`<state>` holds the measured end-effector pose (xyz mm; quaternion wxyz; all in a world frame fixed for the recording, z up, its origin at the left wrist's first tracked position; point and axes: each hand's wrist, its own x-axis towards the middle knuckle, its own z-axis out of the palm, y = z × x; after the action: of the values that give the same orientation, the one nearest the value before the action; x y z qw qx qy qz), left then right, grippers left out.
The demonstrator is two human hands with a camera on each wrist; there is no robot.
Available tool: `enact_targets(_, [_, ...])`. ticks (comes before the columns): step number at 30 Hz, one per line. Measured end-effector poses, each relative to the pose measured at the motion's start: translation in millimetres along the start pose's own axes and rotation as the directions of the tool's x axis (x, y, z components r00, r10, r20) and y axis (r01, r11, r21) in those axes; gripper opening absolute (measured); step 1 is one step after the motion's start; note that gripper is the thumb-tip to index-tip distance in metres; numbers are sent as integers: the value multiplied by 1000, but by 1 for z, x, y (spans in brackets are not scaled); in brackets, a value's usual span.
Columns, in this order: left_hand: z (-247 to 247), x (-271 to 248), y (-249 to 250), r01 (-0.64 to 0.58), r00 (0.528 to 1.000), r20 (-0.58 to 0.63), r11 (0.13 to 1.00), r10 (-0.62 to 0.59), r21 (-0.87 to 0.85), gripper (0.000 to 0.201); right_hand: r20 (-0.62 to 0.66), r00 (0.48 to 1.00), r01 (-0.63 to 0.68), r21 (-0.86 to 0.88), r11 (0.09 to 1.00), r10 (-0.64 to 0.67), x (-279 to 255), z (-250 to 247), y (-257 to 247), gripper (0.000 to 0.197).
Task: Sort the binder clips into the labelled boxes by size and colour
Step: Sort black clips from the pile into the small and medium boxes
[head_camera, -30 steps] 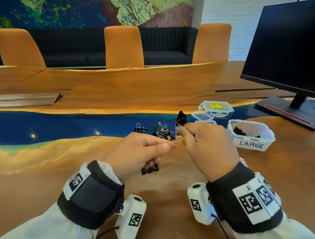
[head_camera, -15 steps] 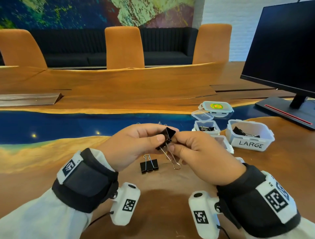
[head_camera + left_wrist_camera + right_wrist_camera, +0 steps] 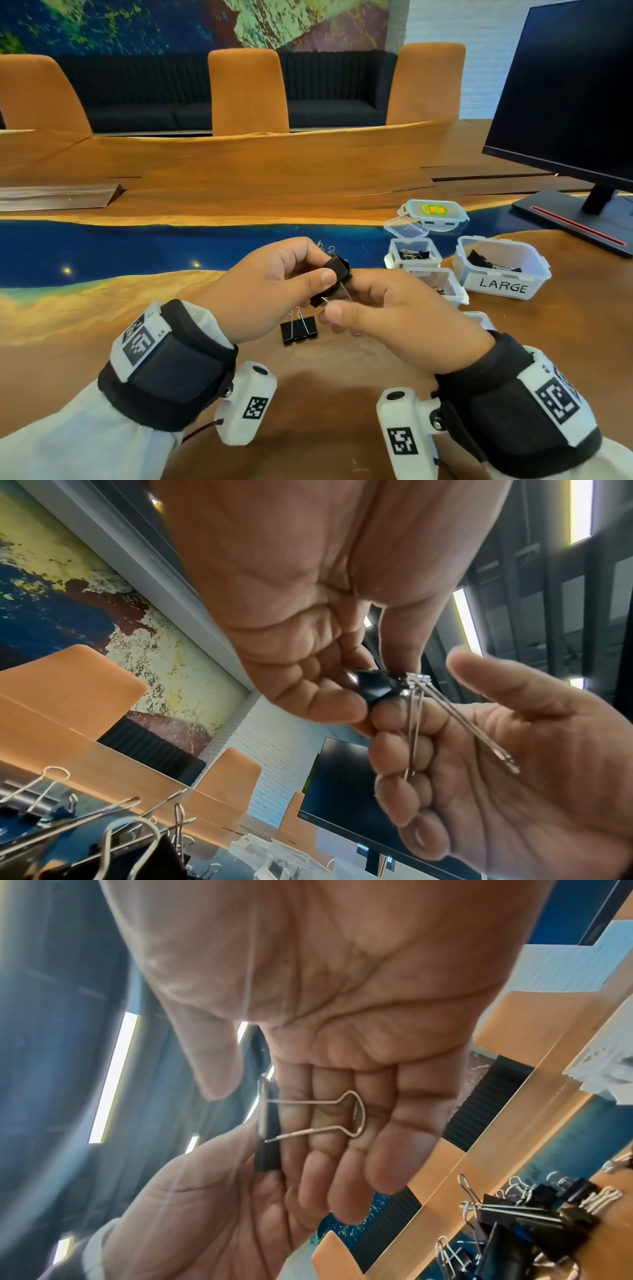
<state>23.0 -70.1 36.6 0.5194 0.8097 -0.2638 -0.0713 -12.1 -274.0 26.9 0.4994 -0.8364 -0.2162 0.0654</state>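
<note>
Both hands held up above the table [image 3: 102,308], meeting over its near middle. Left hand [image 3: 270,287] pinches a black binder clip [image 3: 334,279] by the body, thumb on the near face, fingers curled round the far side. Right hand [image 3: 397,318] just beside it on the right, fingers loosely bent and cupped under the clip's wire handles [image 3: 318,1115]; the wires lie across the right fingers [image 3: 346,1123], thumb [image 3: 337,313] raised near the lower corner of the clip, not clearly pressing. Cannot tell from the head view if the right hand really grips the wires; right wrist view shows them only resting on slack fingers, so the grip there is wide and loose. Left wrist view: clip body [image 3: 375,687] squeezed between left thumb and fingertips, both handles angled out over the right palm.

Second black clip [image 3: 298,329] lies on the table below the hands, handles pointing away. Pile of unsorted clips [image 3: 534,1221] on the blue strip behind the hands, mostly hidden in the head view.

Right of the hands: box marked LARGE [image 3: 501,286] with black clips inside, small open box [image 3: 412,262] with clips to its left, another small box [image 3: 445,291] nearer, partly behind the right hand. Loose lids [image 3: 433,212] further back. Monitor [image 3: 565,85] far right
</note>
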Motion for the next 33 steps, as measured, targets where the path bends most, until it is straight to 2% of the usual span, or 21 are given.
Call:
enact_targets(2, [2, -1, 0, 18, 999, -46, 999, -16, 46, 5, -14, 1000, -16, -46, 999, 15, 2, 0, 3, 10])
enact_targets(4, [4, -1, -1, 35, 993, -111, 997, -28, 62, 3, -23, 999, -45, -71, 996, 43, 4, -1, 6, 11])
enact_targets(8, [7, 1, -5, 90, 953, -296, 994, -67, 66, 16, -63, 993, -107, -85, 991, 102, 6, -2, 8, 17])
enact_targets(10, [6, 1, -6, 87, 959, -269, 995, -94, -39, 29, -83, 988, -135, -85, 987, 128, 7, -5, 8, 17])
enact_targets(11, [4, 0, -6, 85, 973, -209, 994, -98, -68, 40, -91, 986, -145, -90, 985, 137, 8, -7, 7, 16])
enact_targets(13, [2, -2, -3, 79, 994, -70, 997, -80, -17, 60, -95, 983, -168, -115, 979, 157, 8, -15, 2, 16])
enact_targets(15, [2, -2, -1, 74, 997, -7, 997, -74, 29, 62, -77, 981, -188, -183, 965, 176, 6, -26, -3, 15])
enact_targets(19, [3, -2, -1, 101, 992, -78, 994, -98, 29, 56, -123, 979, -201, -451, 870, 162, 3, -76, -12, 7])
enact_targets(21, [2, -1, -3, 127, 984, -131, 992, -123, 26, 54, -179, 962, -272, -537, 798, 207, 7, -110, -9, 19])
enact_targets(24, [0, -1, -1, 169, 970, -182, 985, -161, 28, 50, -262, 903, -425, -664, 615, 341, 15, -157, 13, 46])
enact_targets(27, [0, 0, 1, 196, 963, -197, 980, -186, 31, 51, -327, 783, -582, -685, 438, 529, 16, -186, 51, 90])
enact_targets(29, [0, 0, 2, 204, 960, -199, 979, -197, 17, 52, -339, 699, -649, -671, 359, 630, 13, -196, 73, 113])
enact_targets(31, [0, 0, 2, 210, 957, -207, 978, -201, 20, 53, -332, 647, -670, -676, 306, 686, 7, -199, 91, 121])
enact_targets(33, [0, -1, 2, 214, 957, -207, 977, -204, 23, 53, -337, 642, -668, -687, 287, 688, 3, -198, 103, 117])
